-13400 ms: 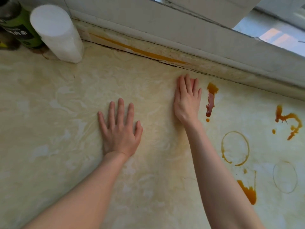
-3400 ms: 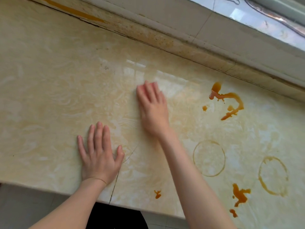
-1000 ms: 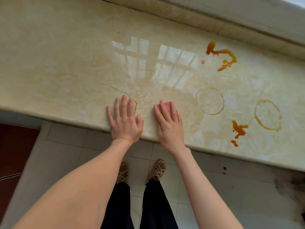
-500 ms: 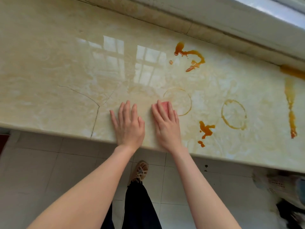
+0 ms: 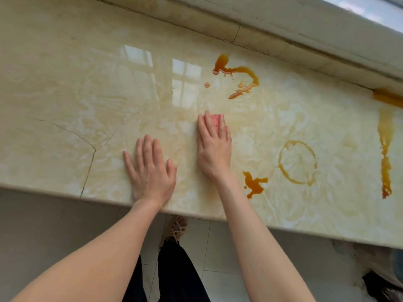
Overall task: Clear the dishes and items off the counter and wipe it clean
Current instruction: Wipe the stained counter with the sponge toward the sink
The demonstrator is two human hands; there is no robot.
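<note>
My right hand [image 5: 214,147] lies flat with straight fingers on a pink sponge [image 5: 214,119], pressing it onto the cream marble counter [image 5: 87,94]; only the sponge's far end shows past my fingertips. My left hand [image 5: 150,171] rests palm-down, fingers spread, on the counter near its front edge, holding nothing. Orange-brown spills remain: a curled streak [image 5: 239,76] beyond the sponge, a blot [image 5: 254,184] right of my right wrist, a ring mark [image 5: 297,162] further right, and a long drip [image 5: 385,153] at the far right.
A raised tiled ledge [image 5: 261,29] and window sill run along the counter's back. A crack [image 5: 91,158] crosses the counter on the left. Below the front edge are floor tiles, my legs and a sandal [image 5: 175,229]. Some clutter sits on the floor at bottom right [image 5: 379,277].
My right hand has pushed the sponge away from the front edge toward the middle of the counter; the ring stain it was beside is smeared away. The left hand stays flat.
</note>
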